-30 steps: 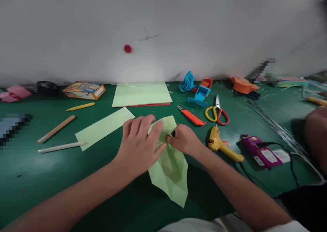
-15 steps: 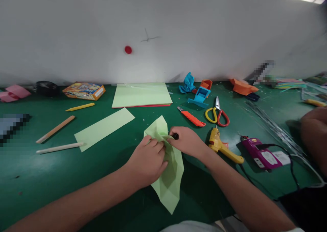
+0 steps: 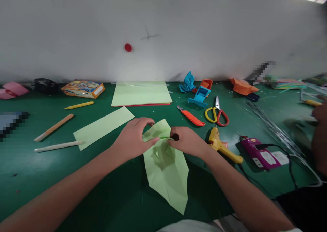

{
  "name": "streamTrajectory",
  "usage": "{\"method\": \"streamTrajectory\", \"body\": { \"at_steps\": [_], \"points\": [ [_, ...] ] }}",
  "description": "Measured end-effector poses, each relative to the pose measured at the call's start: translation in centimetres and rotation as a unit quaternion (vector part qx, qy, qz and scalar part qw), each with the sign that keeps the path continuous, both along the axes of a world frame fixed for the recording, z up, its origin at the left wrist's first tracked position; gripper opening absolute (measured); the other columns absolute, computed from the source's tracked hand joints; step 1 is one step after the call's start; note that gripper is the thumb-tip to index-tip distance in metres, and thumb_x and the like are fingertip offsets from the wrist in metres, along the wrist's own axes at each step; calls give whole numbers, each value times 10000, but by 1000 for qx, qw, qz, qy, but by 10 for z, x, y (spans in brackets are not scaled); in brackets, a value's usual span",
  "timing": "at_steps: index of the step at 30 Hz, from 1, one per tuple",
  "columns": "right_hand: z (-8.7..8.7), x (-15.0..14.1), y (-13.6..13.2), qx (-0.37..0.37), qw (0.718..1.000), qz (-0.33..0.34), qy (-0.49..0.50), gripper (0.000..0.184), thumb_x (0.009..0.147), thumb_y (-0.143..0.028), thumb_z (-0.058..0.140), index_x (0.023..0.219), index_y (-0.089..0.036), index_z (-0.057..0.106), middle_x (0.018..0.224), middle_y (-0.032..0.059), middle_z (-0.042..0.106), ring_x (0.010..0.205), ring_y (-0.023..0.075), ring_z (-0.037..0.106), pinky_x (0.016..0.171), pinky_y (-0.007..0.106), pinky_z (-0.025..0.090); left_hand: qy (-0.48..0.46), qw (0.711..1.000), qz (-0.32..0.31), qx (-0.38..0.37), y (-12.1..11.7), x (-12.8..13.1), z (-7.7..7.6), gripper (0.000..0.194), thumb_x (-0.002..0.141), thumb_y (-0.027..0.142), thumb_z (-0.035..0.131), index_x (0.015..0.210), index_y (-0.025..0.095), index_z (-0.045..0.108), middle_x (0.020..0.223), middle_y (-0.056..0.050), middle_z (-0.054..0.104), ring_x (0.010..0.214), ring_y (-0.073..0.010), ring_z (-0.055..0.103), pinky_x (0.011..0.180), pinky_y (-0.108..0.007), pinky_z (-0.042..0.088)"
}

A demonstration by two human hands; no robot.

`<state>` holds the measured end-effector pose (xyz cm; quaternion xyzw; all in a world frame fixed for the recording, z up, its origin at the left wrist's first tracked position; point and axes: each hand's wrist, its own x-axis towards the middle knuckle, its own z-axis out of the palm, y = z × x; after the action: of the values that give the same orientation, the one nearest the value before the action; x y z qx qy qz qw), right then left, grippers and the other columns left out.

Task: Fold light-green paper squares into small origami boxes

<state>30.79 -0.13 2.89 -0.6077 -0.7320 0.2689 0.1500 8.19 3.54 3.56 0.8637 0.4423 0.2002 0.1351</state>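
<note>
A creased sheet of light green paper [image 3: 168, 177] is held up over the table in front of me, its pointed lower end hanging toward me. My left hand [image 3: 133, 138] curls round its upper left edge, thumb on the near side and fingers at the far side. With thumb and fingers closed, my right hand [image 3: 185, 140] pinches a fold at the upper right edge. Part of the fold is hidden behind the fingers. A flat green paper strip [image 3: 103, 128] lies left of my left hand. Nearest my right forearm is a yellow glue gun [image 3: 217, 143].
Green paper sheets [image 3: 141, 93] lie by the wall. An orange cutter [image 3: 192, 118] and scissors [image 3: 217, 112] rest beyond my right hand. Folded blue paper [image 3: 200, 95], a purple corded device [image 3: 263, 153] and a yellow pen [image 3: 79, 105] lie around. Another person's hand [image 3: 320, 123] shows at right.
My left hand has moved up and left from the paper's middle to its upper left edge, with fingers opened wider. The paper has spread out; my right hand keeps its pinch.
</note>
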Motion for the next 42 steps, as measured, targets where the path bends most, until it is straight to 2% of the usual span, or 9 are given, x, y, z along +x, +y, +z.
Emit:
{"method": "streamTrajectory", "body": {
  "at_steps": [3, 10, 16, 25, 27, 32, 34, 37, 42],
  "points": [
    [3, -4, -1, -10, 1000, 11, -2, 11, 799, -218, 622, 795, -214, 631, 736, -19, 639, 655, 138, 519, 564, 262, 287, 50, 995, 0, -91, 1, 5, -2, 507, 836, 535, 703, 1222, 219, 619, 1097, -76, 715, 1052, -340, 645, 809, -398, 507],
    [2, -7, -3, 2, 1000, 9, 12, 90, 830, -271, 638, 875, -219, 696, 771, 3, 689, 641, 153, 555, 567, 263, 318, 49, 993, -30, -99, -5, 11, -1, 338, 901, 231, 584, 1230, 289, 634, 1057, -6, 740, 963, -278, 682, 739, -333, 483],
    [1, -10, -2, 1, 1000, 2, -7, 110, 835, -299, 669, 837, -204, 724, 834, 35, 728, 720, 183, 607, 590, 272, 336, 61, 993, -37, -93, -8, 11, 2, 403, 851, 354, 668, 1248, 290, 635, 1042, -14, 739, 942, -279, 679, 702, -318, 490],
    [1, -10, -2, 11, 996, 22, 88, 100, 837, -262, 647, 848, -199, 724, 747, -11, 680, 670, 150, 558, 586, 246, 339, 98, 989, -35, -100, -5, 12, 10, 280, 970, 332, 554, 1231, 290, 645, 1110, -8, 748, 966, -262, 704, 760, -328, 490],
    [3, -11, -2, 15, 995, 12, 93, 107, 838, -246, 637, 850, -192, 729, 747, -7, 682, 667, 150, 558, 584, 246, 335, 105, 989, -33, -100, -6, 12, 9, 335, 946, 331, 590, 1279, 305, 613, 1083, -10, 747, 944, -264, 706, 734, -323, 490],
    [5, -14, -3, 3, 997, -2, 72, 164, 820, -210, 623, 906, -187, 760, 722, -7, 672, 638, 149, 542, 571, 259, 324, 129, 988, -3, -84, -7, 12, 1, 785, 851, 264, 697, 1544, 327, 334, 983, -39, 721, 903, -298, 692, 670, -322, 479],
    [5, -15, -3, -2, 997, -7, 72, 190, 818, -206, 616, 935, -189, 765, 732, -4, 678, 647, 153, 550, 575, 261, 329, 147, 987, 7, -60, -6, 10, -3, 786, 884, 238, 659, 1569, 336, 286, 978, -42, 714, 920, -301, 687, 702, -334, 488],
    [7, -14, -3, -5, 998, -22, 63, 207, 820, -221, 618, 966, -190, 762, 750, 4, 691, 650, 159, 564, 575, 263, 338, 145, 989, 2, -38, -3, 7, -4, 678, 909, 212, 601, 1528, 350, 363, 1046, -37, 722, 960, -286, 689, 731, -325, 495],
    [9, -10, -3, -2, 998, -33, 51, 210, 838, -254, 622, 984, -195, 762, 752, 10, 700, 642, 166, 580, 571, 264, 359, 62, 994, 2, -87, 7, -4, 2, 396, 878, 273, 582, 1270, 302, 625, 1074, -13, 747, 880, -251, 705, 700, -307, 493]
  ]
}}
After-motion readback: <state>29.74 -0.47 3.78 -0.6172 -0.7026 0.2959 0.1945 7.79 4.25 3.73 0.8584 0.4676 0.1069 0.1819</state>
